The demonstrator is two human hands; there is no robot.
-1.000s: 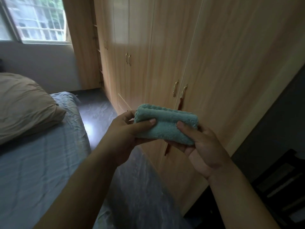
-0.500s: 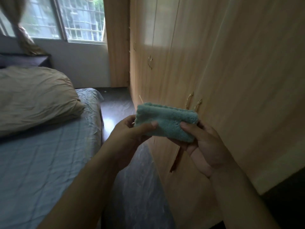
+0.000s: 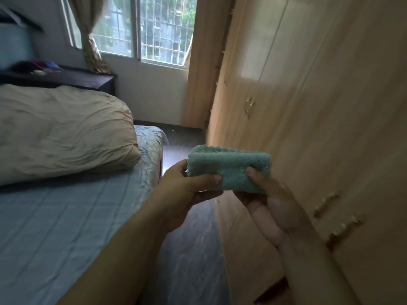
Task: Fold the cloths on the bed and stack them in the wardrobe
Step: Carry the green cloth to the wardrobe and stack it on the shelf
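A small teal cloth (image 3: pixel 231 167), folded into a thick rectangle, is held in the air between both hands. My left hand (image 3: pixel 182 190) grips its left end with the thumb laid across the front. My right hand (image 3: pixel 271 205) holds the right end from below, thumb pressed on the front. The wooden wardrobe (image 3: pixel 319 106) fills the right side, its doors closed, with metal handles (image 3: pixel 248 106) visible. The bed (image 3: pixel 55 227) with a pale blue sheet lies to the left, below the cloth.
A large beige pillow (image 3: pixel 61 130) lies at the head of the bed. A dark bedside cabinet (image 3: pixel 72 79) stands behind it under the barred window (image 3: pixel 154 29). A narrow strip of dark floor (image 3: pixel 189 249) runs between bed and wardrobe.
The view has swung left toward the window and pillow. Both hands keep the same hold on the folded cloth, which stays in front of the wardrobe doors.
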